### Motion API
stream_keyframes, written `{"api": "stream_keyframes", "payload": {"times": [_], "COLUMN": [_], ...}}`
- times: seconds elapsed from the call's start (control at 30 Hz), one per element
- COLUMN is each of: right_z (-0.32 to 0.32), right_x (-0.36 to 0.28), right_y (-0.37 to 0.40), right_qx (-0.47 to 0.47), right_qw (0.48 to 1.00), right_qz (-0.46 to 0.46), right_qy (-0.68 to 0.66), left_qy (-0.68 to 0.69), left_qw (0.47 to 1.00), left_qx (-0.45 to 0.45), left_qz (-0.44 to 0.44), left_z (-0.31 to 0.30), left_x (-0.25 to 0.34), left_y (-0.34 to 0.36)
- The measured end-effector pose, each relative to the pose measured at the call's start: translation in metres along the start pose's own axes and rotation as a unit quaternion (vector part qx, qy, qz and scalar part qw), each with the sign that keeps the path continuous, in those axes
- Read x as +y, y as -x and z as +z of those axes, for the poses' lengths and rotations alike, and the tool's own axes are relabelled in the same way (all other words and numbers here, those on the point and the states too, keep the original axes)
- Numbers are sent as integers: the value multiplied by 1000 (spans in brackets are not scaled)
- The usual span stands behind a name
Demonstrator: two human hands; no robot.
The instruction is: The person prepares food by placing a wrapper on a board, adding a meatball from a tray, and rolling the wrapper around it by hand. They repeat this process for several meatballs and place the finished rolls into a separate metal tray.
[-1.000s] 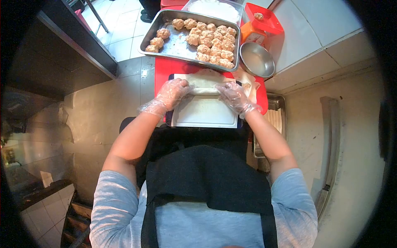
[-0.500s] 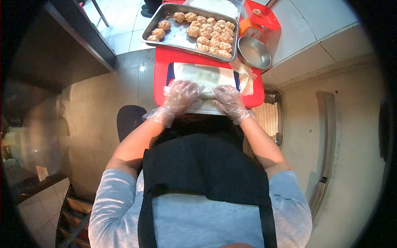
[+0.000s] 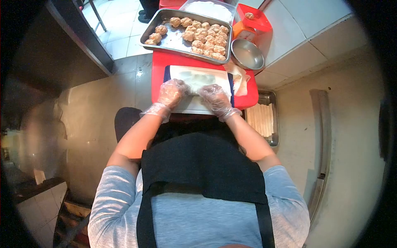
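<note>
My left hand [image 3: 173, 91], in a clear plastic glove, is closed with its fingertips at the near left part of a thin white sheet [image 3: 196, 87]. Curled in the same way, my gloved right hand [image 3: 215, 98] is at the sheet's near right part. The sheet lies over a white board [image 3: 192, 108] with dark blue ends, and a faint greenish patch shows in its middle. Under the board is a red tabletop [image 3: 159, 66]. My fingertips are partly hidden by the hands and the shiny gloves.
Beyond the board, a metal tray [image 3: 151, 46] holds many meat balls [image 3: 209, 39]. To its right are a metal bowl [image 3: 248, 54], a crumpled cloth [image 3: 240, 78] and an orange scale [image 3: 244, 31] under a red tray [image 3: 259, 20]. A lower metal pan [image 3: 276, 124] sits beside the wall.
The view has shifted slightly, moving the tray and board left. My hands are more tightly curled, and more of the sheet's greenish patch shows between them.
</note>
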State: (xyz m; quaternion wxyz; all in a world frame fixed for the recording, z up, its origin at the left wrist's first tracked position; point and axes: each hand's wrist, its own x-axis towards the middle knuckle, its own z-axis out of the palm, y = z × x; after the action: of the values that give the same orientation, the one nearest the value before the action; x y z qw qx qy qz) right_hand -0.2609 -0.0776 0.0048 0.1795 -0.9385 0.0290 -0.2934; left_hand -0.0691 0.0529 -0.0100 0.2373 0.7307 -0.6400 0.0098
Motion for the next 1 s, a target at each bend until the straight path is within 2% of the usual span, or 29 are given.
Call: {"api": "stream_keyframes", "payload": {"times": [0.03, 0.17, 0.2, 0.23, 0.27, 0.3, 0.33, 0.37, 0.4, 0.43, 0.5, 0.6, 0.7, 0.73, 0.77, 0.83, 0.93, 1.0], "right_z": [2, 0, -4, -9, -27, -56, -65, -77, -94, -94, -85, -75, -102, -97, -106, -132, -133, -94], "right_x": [1, 18, 25, 32, 29, 26, 47, 56, 67, 92, 134, 153, 108, 171, 131, 127, 69, 65], "right_y": [1, -6, -10, -16, -34, -56, -66, -80, -96, -99, -102, -103, -129, -118, -114, -111, -116, -89], "right_qx": [-7, -37, -33, -29, 40, -10, 83, 67, -19, -47, -108, -180, -155, -178, 13, 49, 79, -33], "right_qw": [1000, 999, 999, 999, 998, 986, 989, 976, 953, 938, 915, 895, 872, 893, 902, 918, 844, 876], "right_qz": [11, 20, 15, 9, 51, 103, 64, 178, 280, 332, 375, 363, 435, 397, 428, 393, 471, 345], "right_qy": [9, 21, 15, 9, -16, 129, 106, 109, 116, 88, 97, 184, 161, 116, -51, 28, -245, -335], "left_qy": [-6, -19, -18, -65, -70, -74, -87, -79, -72, -66, -63, -55, -44, -47, -50, -45, -46, -44], "left_qw": [999, 989, 990, 988, 990, 993, 992, 993, 993, 994, 992, 991, 990, 989, 987, 988, 988, 989], "left_qx": [-24, 77, 11, 13, 15, 16, -14, -32, -51, -68, -69, -86, -102, -111, -119, -108, -110, -103], "left_qz": [-32, 122, 142, 140, 119, 96, 89, 81, 72, 62, 82, 88, 91, 92, 92, 97, 95, 94], "left_z": [-2, -4, 3, 12, 7, 3, 5, 5, 3, 2, 8, 9, 3, 3, 5, 12, 9, 9], "left_x": [2, 27, 28, 31, 41, 49, 49, 50, 52, 52, 48, 48, 47, 47, 48, 45, 45, 46], "left_y": [-6, 4, 10, 19, 24, 28, 31, 30, 30, 28, 29, 31, 31, 30, 30, 31, 30, 31]}}
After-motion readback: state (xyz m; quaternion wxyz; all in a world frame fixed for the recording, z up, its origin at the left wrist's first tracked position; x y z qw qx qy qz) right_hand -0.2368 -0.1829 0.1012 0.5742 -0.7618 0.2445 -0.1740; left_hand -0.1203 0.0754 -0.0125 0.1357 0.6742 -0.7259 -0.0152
